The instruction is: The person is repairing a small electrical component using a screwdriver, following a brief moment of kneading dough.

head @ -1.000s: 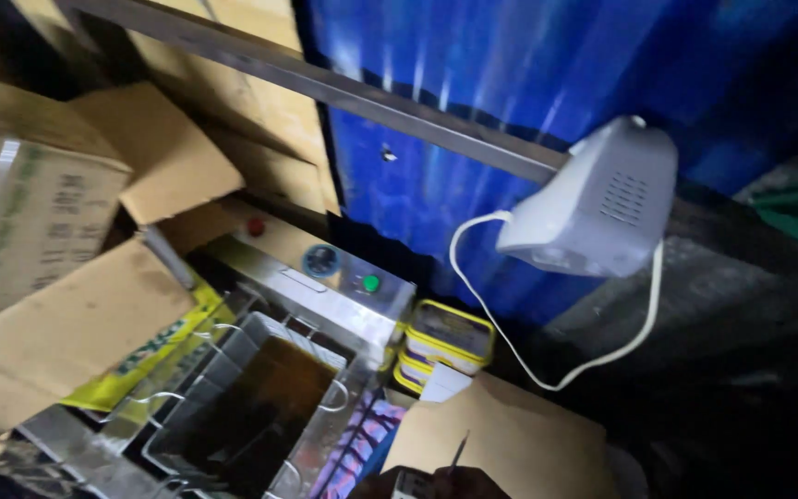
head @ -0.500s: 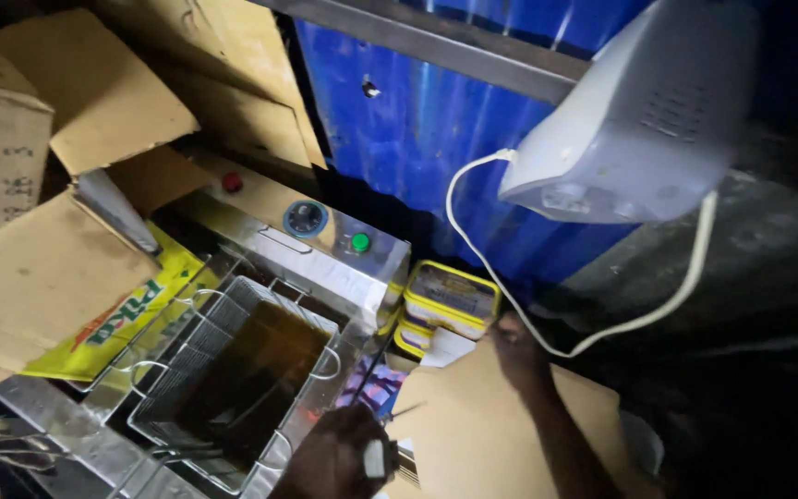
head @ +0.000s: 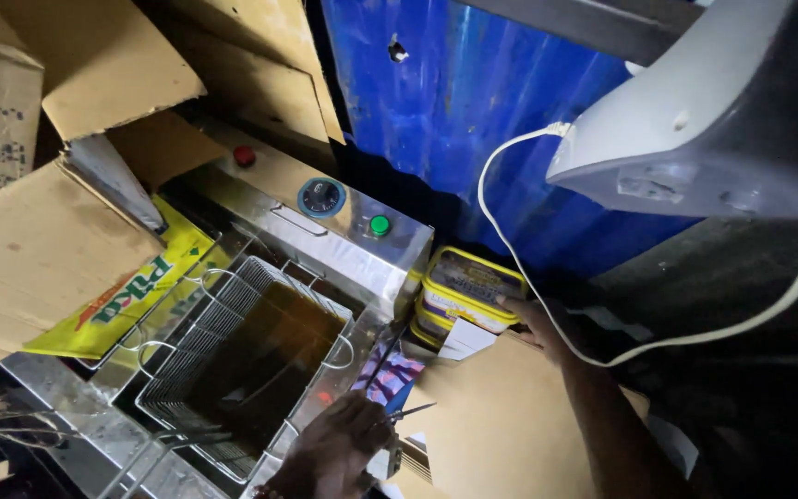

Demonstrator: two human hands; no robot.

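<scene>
The blue corrugated metal wall (head: pixel 473 120) fills the back of this cramped corner, and flattened brown cardboard boxes (head: pixel 30 249) lean in all along the left. A pale plastic appliance housing (head: pixel 695 139) hangs close overhead on the right, its white cord (head: pixel 501 231) looping down past the wall. Below sits a stainless steel electric deep fryer (head: pixel 325 240) with a red button, a dial and a green lamp on its control head; its wire basket (head: pixel 233 370) rests in the tank, and the oil in it looks dark and still, with no food that I can make out, so frying appears not yet under way. A sheet of brown cardboard (head: pixel 501 425) lies just right of the fryer. At its far edge stands a stack of yellow-rimmed tubs (head: pixel 464 300), lids on. The right hand (head: pixel 533 323) reaches out with fingers extended, their tips touching the side of the top tub rather than wrapped round it. The left hand (head: pixel 334 444) rests at the fryer's near right corner, fingers curled loosely around a thin metal implement (head: pixel 408 413), though how firmly is hard to tell in this gloom. A yellow printed wrapper (head: pixel 122 296) lies tucked between cardboard and fryer.
</scene>
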